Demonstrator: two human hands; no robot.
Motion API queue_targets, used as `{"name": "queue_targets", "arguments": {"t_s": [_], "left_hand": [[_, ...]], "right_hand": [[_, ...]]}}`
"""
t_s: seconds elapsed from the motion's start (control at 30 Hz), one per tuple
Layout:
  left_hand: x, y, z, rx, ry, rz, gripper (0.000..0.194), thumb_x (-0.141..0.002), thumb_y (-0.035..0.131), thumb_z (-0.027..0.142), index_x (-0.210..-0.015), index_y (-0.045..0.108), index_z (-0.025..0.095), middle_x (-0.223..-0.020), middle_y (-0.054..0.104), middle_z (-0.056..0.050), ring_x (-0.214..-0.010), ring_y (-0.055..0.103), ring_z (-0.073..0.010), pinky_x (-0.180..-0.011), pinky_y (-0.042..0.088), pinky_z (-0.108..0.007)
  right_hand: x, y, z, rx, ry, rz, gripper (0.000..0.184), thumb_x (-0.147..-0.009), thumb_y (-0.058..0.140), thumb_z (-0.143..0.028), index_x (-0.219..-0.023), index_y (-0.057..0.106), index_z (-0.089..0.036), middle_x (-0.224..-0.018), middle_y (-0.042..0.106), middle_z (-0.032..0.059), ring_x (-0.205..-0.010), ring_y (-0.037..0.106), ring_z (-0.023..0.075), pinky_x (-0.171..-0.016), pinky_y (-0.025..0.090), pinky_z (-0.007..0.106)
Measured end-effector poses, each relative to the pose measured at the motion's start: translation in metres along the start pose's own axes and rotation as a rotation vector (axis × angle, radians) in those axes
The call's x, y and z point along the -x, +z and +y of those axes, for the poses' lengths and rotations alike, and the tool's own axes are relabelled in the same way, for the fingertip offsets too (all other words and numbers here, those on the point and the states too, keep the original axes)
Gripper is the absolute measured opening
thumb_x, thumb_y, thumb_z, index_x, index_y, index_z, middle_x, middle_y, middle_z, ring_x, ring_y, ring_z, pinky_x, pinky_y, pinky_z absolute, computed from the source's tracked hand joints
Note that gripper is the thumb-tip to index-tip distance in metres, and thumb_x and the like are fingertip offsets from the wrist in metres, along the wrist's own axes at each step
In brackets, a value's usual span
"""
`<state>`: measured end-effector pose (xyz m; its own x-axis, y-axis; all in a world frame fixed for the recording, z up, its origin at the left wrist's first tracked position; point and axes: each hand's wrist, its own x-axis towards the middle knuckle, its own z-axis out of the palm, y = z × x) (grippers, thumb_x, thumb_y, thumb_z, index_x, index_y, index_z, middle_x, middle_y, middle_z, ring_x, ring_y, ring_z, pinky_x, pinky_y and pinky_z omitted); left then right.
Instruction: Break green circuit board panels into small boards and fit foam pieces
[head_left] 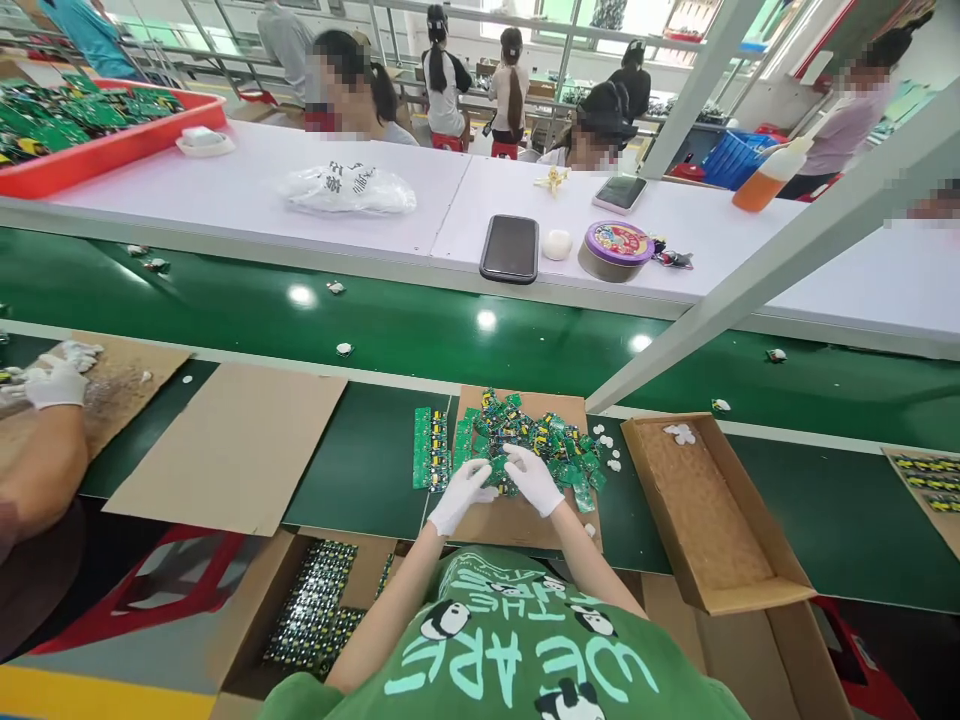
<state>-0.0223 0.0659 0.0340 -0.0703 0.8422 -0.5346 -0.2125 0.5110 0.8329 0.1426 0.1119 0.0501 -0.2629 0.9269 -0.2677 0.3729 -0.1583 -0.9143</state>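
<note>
White-gloved, my left hand (461, 494) has its fingers closed on a small green circuit board (496, 466) in front of my chest. My right hand (534, 480), gloved too, pinches at the same spot from the other side; its fingertips partly hide the board. Beneath and beyond both hands lies a loose pile of circuit boards (555, 440) with yellow and dark components, on a cardboard sheet (480, 525). A row of boards (430, 450) stands lined up to the left of the pile. Several small white round pieces (613, 453) lie at its right edge.
A shallow cardboard box (720, 510) sits at the right, a flat cardboard sheet (232, 445) at the left. Below the bench edge, an open carton (255, 620) holds rows of boards. A white post (675, 345) slants across the right. A co-worker's gloved hand (56, 383) is far left.
</note>
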Motion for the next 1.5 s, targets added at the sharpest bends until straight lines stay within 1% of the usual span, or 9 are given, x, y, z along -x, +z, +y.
{"name": "queue_targets", "arguments": {"t_s": [0.27,0.5,0.63,0.77,0.93,1.07,1.2,1.37,1.5], "left_hand": [[0.003,0.005,-0.012,-0.125,0.02,-0.074,0.036,-0.072,0.071,0.041,-0.097,0.059,0.017,-0.076,0.068,-0.004,-0.057,0.068,-0.019,-0.055,0.054,-0.03],[-0.007,0.014,-0.014,-0.389,0.11,0.169,0.011,-0.08,0.06,0.027,-0.086,0.06,0.017,-0.057,0.061,0.0,-0.052,0.064,-0.0191,-0.06,0.049,-0.03],[-0.023,0.016,-0.001,-0.514,0.167,0.25,0.035,-0.083,0.06,0.034,-0.112,0.058,0.014,-0.087,0.07,-0.011,-0.075,0.069,-0.0222,-0.075,0.05,-0.033],[-0.04,0.005,0.011,-0.651,0.217,0.354,0.05,-0.087,0.054,0.037,-0.13,0.049,0.013,-0.13,0.057,-0.019,-0.118,0.056,-0.0263,-0.097,0.042,-0.035],[-0.049,-0.011,0.005,-0.867,0.139,0.467,0.048,-0.078,0.06,0.028,-0.12,0.057,0.007,-0.138,0.044,-0.027,-0.129,0.039,-0.0417,-0.104,0.031,-0.052],[-0.053,-0.01,0.002,-0.959,0.116,0.482,0.037,-0.07,0.067,0.029,-0.101,0.064,0.009,-0.137,0.043,-0.027,-0.127,0.036,-0.0462,-0.1,0.034,-0.055],[-0.051,-0.014,0.01,-0.946,0.151,0.462,0.038,-0.073,0.064,0.027,-0.106,0.062,0.008,-0.135,0.045,-0.027,-0.125,0.043,-0.0431,-0.098,0.036,-0.052],[-0.03,-0.03,0.023,-0.849,0.263,0.267,0.051,-0.08,0.062,0.034,-0.126,0.053,0.014,-0.125,0.059,-0.019,-0.117,0.056,-0.0311,-0.095,0.044,-0.039],[-0.004,-0.026,0.031,-0.802,0.376,0.094,0.049,-0.071,0.072,0.031,-0.118,0.061,0.024,-0.112,0.069,-0.009,-0.103,0.064,-0.0279,-0.09,0.047,-0.035]], "right_hand": [[-0.001,0.005,0.018,0.021,0.025,-0.083,0.034,-0.071,0.062,-0.032,-0.101,0.072,-0.019,-0.092,0.074,0.0045,-0.075,0.065,0.0183,-0.067,0.053,0.032],[-0.002,0.02,0.017,0.216,0.02,0.145,0.021,-0.073,0.062,-0.024,-0.09,0.074,-0.022,-0.099,0.072,0.0103,-0.099,0.064,0.0286,-0.095,0.046,0.046],[-0.008,0.016,0.019,0.22,0.036,0.217,0.041,-0.073,0.064,-0.028,-0.113,0.068,-0.019,-0.119,0.066,0.0123,-0.103,0.064,0.0275,-0.1,0.044,0.045],[-0.006,0.008,0.021,0.187,0.072,0.234,0.056,-0.074,0.062,-0.033,-0.128,0.059,-0.016,-0.132,0.058,0.0155,-0.081,0.067,0.0208,-0.088,0.053,0.042],[0.008,0.012,0.021,0.136,0.102,0.211,0.055,-0.076,0.059,-0.032,-0.129,0.057,-0.019,-0.133,0.057,0.0129,-0.083,0.067,0.0178,-0.08,0.057,0.035],[0.016,0.017,0.019,0.111,0.092,0.18,0.052,-0.074,0.06,-0.031,-0.125,0.06,-0.02,-0.13,0.06,0.011,-0.08,0.066,0.017,-0.077,0.057,0.035],[0.017,0.011,0.013,0.098,0.086,0.17,0.049,-0.074,0.059,-0.029,-0.122,0.062,-0.018,-0.129,0.06,0.0124,-0.082,0.065,0.0179,-0.079,0.057,0.036],[0.001,-0.003,-0.007,0.059,0.065,0.144,0.047,-0.079,0.057,-0.035,-0.123,0.062,-0.018,-0.135,0.056,0.0133,-0.089,0.065,0.0184,-0.088,0.053,0.038],[-0.025,-0.003,-0.029,0.0,0.014,0.001,0.05,-0.084,0.053,-0.041,-0.13,0.058,-0.022,-0.126,0.063,0.0099,-0.081,0.066,0.0167,-0.069,0.056,0.031]]}}
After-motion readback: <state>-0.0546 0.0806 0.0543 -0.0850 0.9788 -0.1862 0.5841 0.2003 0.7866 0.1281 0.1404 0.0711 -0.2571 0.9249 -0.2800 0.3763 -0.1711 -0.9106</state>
